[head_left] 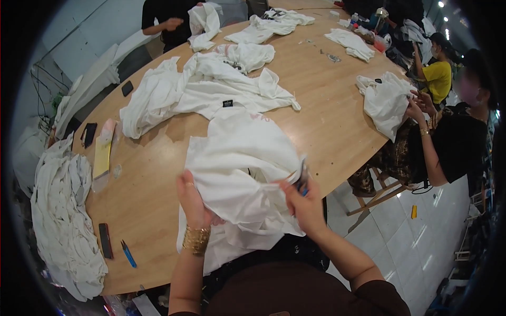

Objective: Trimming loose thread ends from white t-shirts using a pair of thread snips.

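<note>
A white garment (pixel 240 158), bunched and folded, lies over the table's near edge and toward my lap. My left hand (pixel 194 203), with a gold bracelet at the wrist, grips its left side; the fingertips are partly hidden behind the cloth. My right hand (pixel 308 208) is closed around small blue-handled thread snips (pixel 302 181), whose blades point up and look blurred. The thumb and forefinger of that hand also pinch a fold of the garment, pulling it taut toward the right.
More white garments (pixel 174 97) are heaped across the wooden table (pixel 337 126), with a tall pile (pixel 62 221) at the left. Near it lie blue snips (pixel 128 254), a dark phone (pixel 106 241) and a yellow pad (pixel 103 155). Co-workers handle garments at the right (pixel 387 102) and far side.
</note>
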Tool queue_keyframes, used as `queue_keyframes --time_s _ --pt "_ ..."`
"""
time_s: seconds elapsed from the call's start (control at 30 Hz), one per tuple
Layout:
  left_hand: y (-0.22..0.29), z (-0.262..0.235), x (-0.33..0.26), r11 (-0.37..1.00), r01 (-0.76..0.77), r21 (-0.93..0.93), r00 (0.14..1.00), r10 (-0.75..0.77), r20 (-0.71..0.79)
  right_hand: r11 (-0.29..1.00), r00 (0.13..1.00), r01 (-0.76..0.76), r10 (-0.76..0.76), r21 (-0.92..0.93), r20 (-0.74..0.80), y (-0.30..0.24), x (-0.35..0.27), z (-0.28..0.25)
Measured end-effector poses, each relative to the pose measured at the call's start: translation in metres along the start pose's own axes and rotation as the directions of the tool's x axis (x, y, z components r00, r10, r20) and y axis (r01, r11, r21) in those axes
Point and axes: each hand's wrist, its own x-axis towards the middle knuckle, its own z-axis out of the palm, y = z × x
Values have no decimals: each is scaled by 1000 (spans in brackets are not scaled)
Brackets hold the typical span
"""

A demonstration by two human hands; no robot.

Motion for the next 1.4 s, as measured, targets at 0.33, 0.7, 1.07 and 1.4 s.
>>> queue_keyframes --time_s 0.33,0.7,1.07,1.4 --pt "-21 -59 -62 949 67 308 998 -60 -33 857 961 203 -82 -474 262 63 -26 -3" --pt "-4 -82 -113 903 -87 422 996 79 35 710 994 88 -103 -699 22 64 -13 -104" --pt "-33 3 -129 600 -609 518 525 -185 831 654 779 -616 586 -439 -221 117 -73 -124" --pt "-55 13 -127 455 370 810 20 -876 483 796 797 -566 595 214 -102 115 -66 -119"
